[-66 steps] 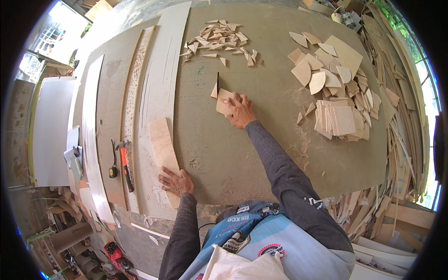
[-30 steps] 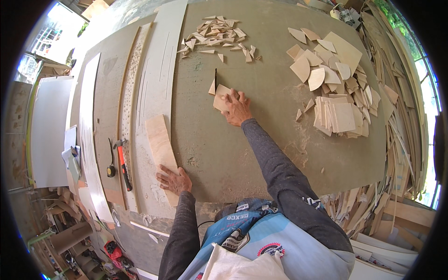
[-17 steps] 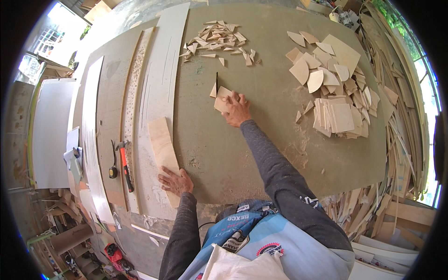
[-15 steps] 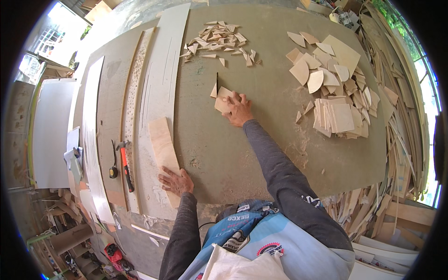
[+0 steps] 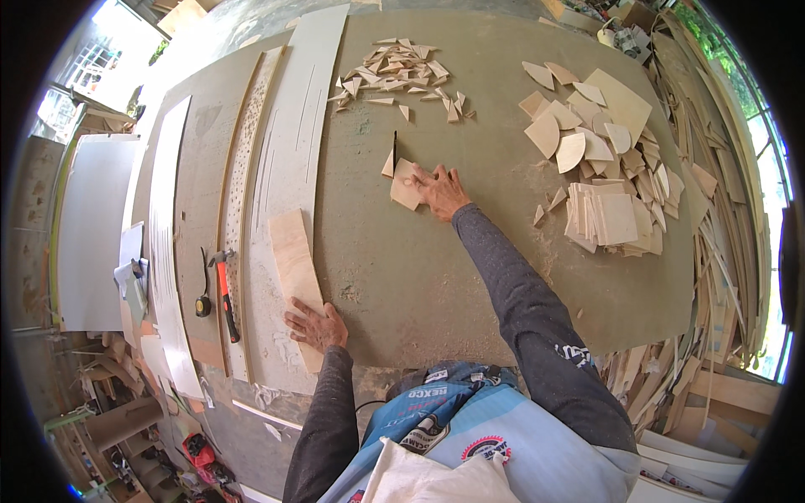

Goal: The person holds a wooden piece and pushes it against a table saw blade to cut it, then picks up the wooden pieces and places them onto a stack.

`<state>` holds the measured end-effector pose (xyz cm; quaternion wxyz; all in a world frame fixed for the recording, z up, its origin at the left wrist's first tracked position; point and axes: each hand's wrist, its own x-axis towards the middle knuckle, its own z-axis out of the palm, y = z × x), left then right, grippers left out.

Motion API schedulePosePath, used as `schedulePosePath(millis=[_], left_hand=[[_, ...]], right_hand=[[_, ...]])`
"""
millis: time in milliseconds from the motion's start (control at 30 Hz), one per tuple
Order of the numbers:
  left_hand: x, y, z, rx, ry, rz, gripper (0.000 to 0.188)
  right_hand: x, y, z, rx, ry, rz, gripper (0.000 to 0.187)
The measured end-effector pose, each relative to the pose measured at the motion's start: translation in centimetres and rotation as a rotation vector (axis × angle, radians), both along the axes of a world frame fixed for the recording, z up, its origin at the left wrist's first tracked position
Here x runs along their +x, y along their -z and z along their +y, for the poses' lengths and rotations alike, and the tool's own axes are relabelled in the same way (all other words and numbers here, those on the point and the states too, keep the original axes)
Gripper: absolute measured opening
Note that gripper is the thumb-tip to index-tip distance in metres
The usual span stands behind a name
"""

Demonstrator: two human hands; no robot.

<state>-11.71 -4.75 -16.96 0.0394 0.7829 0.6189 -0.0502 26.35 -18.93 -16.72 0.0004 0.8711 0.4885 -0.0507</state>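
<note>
My left hand lies flat, fingers spread, on the near end of a long plywood strip. At mid-table, the bent fingers of my right hand press on the right side of a small squarish plywood piece. Directly beyond that piece, a thin dark blade-like strip shows above the tabletop. A small pale wood wedge sits against its left side. The fingertips and thumb of my right hand are partly hidden.
Small wedge offcuts lie heaped at the far side. On the right are rounded plywood pieces and stacked squares. A hammer and a tape measure lie left, beside long boards. Timber strips line the right edge.
My right hand has shifted slightly right across the squarish piece, uncovering more of its face. My left hand stays on the plywood strip. The whole view has shifted slightly.
</note>
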Motion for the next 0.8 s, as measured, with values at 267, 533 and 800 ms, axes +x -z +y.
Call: schedulePosePath(millis=[267, 533, 800], left_hand=[[0.0, -0.2, 0.0, 0.003, -0.009, 0.006, 0.095], [-0.2, 0.0, -0.2, 0.028, 0.008, 0.005, 0.094], [-0.2, 0.1, 0.0, 0.002, 0.000, 0.020, 0.095]], right_hand=[[0.7, -0.3, 0.5, 0.027, -0.019, 0.038, 0.058], [0.6, -0.1, 0.4, 0.050, -0.027, 0.026, 0.054], [0.6, 0.6, 0.4, 0.098, -0.015, -0.011, 0.052]])
